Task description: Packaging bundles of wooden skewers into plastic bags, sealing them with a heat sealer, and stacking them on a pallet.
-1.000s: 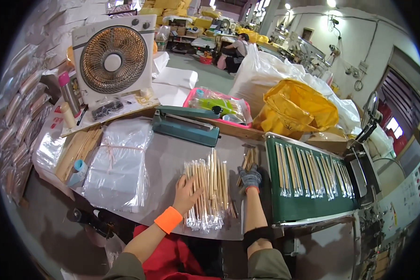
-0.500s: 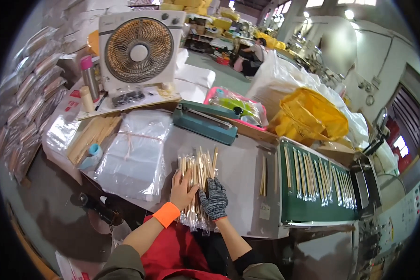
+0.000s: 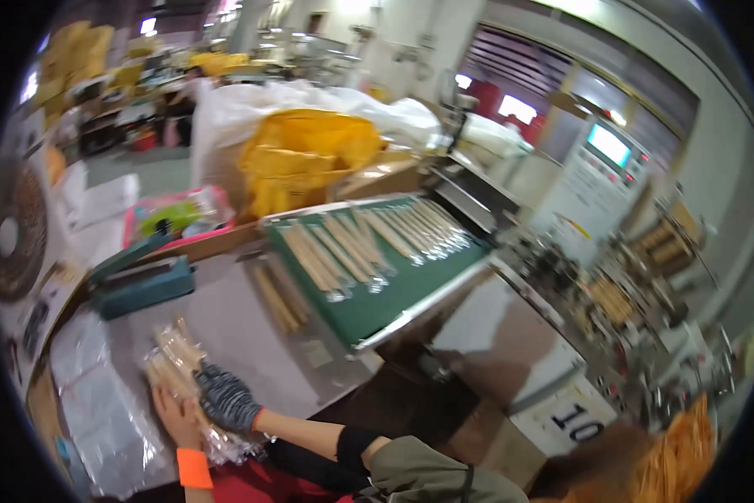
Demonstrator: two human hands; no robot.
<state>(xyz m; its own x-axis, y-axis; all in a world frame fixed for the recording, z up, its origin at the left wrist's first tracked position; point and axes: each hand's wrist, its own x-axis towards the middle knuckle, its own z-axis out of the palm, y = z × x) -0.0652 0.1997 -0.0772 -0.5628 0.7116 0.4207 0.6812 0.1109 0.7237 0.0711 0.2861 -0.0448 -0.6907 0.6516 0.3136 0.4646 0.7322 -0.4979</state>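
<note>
In the head view, much is blurred and the edges bend strongly. The round fan [image 3: 12, 235] at the left rim is cut off by the dark border, so only a part of its grille shows. At the right, the parts beside the grey machine [image 3: 599, 180] with a small lit screen are too smeared to tell what they are. The orange heap [image 3: 683, 457] in the lower right corner is also unclear.

The pink tray [image 3: 180, 218] holds something green and something blue, but their kind cannot be told. Behind it, a large white sack [image 3: 251, 117] holds a yellow bag [image 3: 305, 159]. On the green belt [image 3: 385, 293] lie many thin packets of pale sticks [image 3: 343, 247], side by side in a row. Just left of the belt, a few loose sticks [image 3: 276, 298] lie on the grey desk [image 3: 234, 335]. A teal heat sealer [image 3: 138, 281] stands at the far left of the desk, and flat clear bags [image 3: 100, 411] lie at its near left corner.

The bundle of sticks in clear wrap [image 3: 176, 369] lies on the desk near the lower left. The right hand [image 3: 226, 401], in a dark speckled glove, lies on top of the bundle with the fingers bent down over it. The left hand [image 3: 171, 415], bare with an orange wristband, touches the near side of the bundle; its fingers are partly hidden under the wrap, so I cannot tell how far they are closed.
</note>
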